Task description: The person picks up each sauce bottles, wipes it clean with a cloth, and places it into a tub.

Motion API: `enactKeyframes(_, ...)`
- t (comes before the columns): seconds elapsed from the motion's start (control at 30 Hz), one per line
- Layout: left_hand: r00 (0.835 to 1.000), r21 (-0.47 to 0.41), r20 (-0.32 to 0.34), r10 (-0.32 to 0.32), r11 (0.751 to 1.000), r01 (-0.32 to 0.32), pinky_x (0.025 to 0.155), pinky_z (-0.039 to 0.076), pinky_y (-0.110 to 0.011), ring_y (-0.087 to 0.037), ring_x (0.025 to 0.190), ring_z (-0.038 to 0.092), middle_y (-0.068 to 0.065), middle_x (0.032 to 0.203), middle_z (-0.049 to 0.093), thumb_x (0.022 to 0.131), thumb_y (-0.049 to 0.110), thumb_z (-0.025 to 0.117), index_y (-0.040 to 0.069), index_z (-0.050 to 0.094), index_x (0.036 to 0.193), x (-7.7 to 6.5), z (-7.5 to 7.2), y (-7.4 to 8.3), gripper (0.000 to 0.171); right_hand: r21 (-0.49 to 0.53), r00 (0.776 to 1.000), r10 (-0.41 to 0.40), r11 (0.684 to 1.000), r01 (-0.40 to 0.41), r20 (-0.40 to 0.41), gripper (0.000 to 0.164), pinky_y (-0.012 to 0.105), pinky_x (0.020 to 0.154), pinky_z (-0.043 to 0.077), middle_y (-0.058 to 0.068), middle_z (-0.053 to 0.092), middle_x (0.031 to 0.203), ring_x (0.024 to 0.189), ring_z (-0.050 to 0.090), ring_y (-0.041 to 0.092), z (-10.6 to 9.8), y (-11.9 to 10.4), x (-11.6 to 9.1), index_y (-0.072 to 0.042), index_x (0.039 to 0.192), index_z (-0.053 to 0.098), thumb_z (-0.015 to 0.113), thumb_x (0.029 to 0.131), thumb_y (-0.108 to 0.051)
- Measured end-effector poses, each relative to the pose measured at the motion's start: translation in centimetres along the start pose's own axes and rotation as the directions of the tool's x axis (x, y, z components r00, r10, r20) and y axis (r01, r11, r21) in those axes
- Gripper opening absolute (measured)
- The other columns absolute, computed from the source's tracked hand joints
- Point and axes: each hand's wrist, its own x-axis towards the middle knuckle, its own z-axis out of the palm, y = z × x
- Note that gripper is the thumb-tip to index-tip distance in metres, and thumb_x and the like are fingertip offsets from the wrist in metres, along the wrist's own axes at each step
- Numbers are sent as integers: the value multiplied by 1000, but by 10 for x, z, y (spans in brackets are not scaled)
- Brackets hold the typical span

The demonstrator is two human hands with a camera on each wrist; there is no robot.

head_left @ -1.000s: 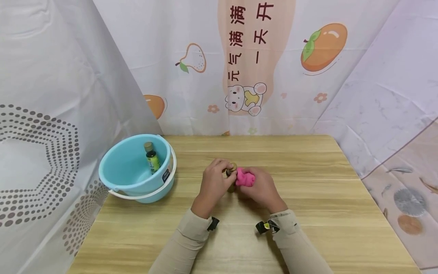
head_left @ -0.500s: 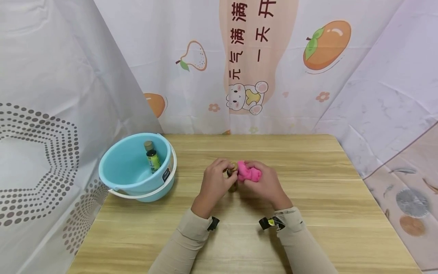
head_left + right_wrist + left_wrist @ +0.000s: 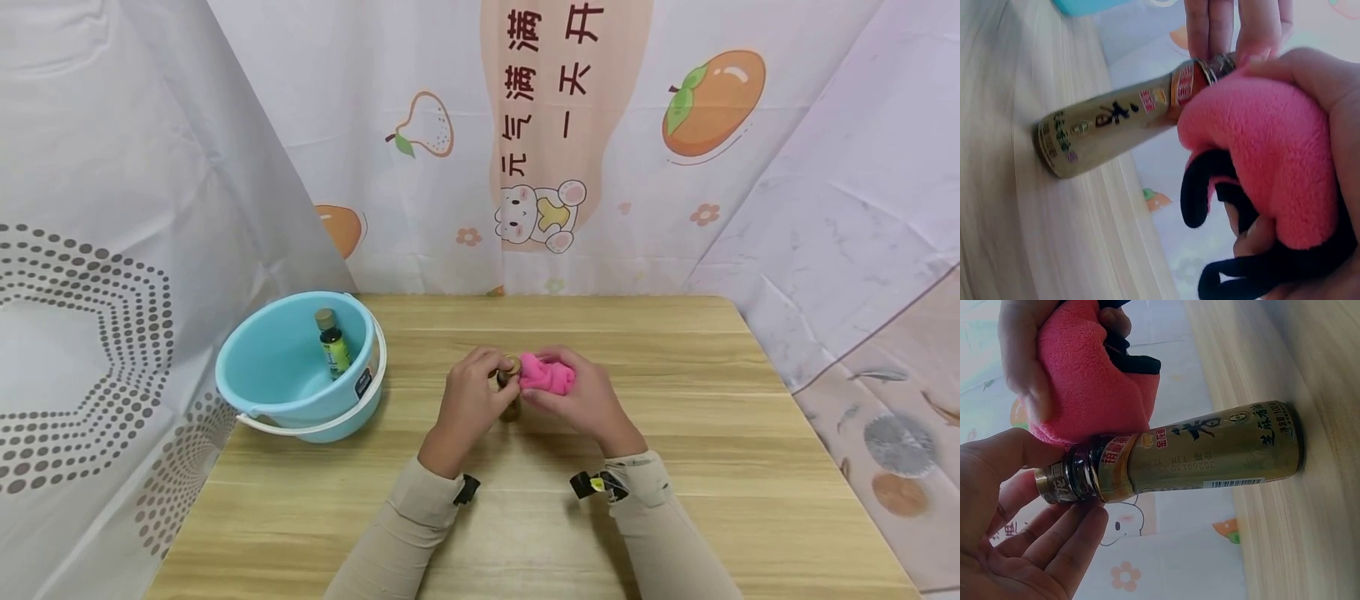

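A sesame oil bottle (image 3: 1204, 450) with a gold label and gold cap stands upright on the table. My left hand (image 3: 471, 393) pinches it at the neck and cap between thumb and fingers. In my right hand (image 3: 588, 400) is a bunched pink cloth (image 3: 547, 375), fuzzy, with a dark edge that shows in both wrist views. The cloth (image 3: 1266, 144) lies right against the bottle's neck and shoulder, beside the left fingertips. Part of the bottle's upper end is hidden behind the cloth in the right wrist view.
On the left of the wooden table (image 3: 720, 417) stands a light blue bucket (image 3: 262, 367) with a white handle. Inside it leans a dark bottle (image 3: 334, 346) with a yellow-green label. A printed curtain (image 3: 420, 200) hangs behind the table's back edge.
My right hand has shifted slightly right and turned, with the pink cloth changing shape in its grip. The left hand stays at the bottle's neck.
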Motion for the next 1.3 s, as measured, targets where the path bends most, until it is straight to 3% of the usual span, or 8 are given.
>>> enactKeyframes(0.13,1000,0,14,-7,1000,7,72,60,-29,-16,86,71,-1,96,73,84,7,81,9,73,86,0,0,-1,9,6,999,-40,999,40,6,53,29,69,63,-1,74,119,91,70,16,1,5,0,-27,128,73,88,81,-46)
enactKeyframes(0.33,1000,10,27,2,1000,-3,73,60,-29,-16,87,71,-1,97,73,84,7,82,10,73,87,0,0,-1,9,-23,994,-88,996,87,-57,30,26,72,62,1,78,108,92,71,15,9,18,1,-17,111,81,88,83,-24)
enactKeyframes(0.67,1000,81,-10,-20,997,21,75,61,-32,-17,90,71,-2,99,73,84,24,88,11,74,87,-2,2,1,20,-27,999,6,1000,-7,-53,30,25,74,59,-4,78,107,91,69,14,22,31,-6,-22,114,81,84,83,-19)
enactKeyframes(0.8,998,127,-52,-24,991,30,74,61,-33,-17,90,70,-2,100,70,83,27,89,13,76,86,-3,4,2,20,-75,999,37,996,-40,-34,29,25,74,58,-3,78,103,88,67,13,27,37,-10,-21,111,81,83,83,-18)
enactKeyframes(0.97,997,116,-76,-11,993,20,74,61,-33,-17,88,69,-3,98,67,83,25,90,11,77,86,-2,6,2,19,-137,996,78,987,-82,-32,32,33,80,58,-2,77,102,89,68,14,31,43,-13,-21,112,81,84,80,-19)
enactKeyframes(1.17,996,133,-85,-3,991,14,69,61,-33,-17,82,70,-2,95,68,82,23,90,12,76,84,-2,6,4,18,-235,993,118,965,-118,-11,35,39,90,58,-6,78,109,101,71,15,34,46,-14,-25,116,80,81,81,-26)
enactKeyframes(1.3,996,156,-84,7,988,6,66,60,-31,-16,80,70,-2,95,69,82,22,89,12,77,84,-1,6,5,16,-191,993,105,975,-112,-46,33,35,79,59,-4,78,101,89,70,14,33,42,-14,-23,113,81,82,80,-22)
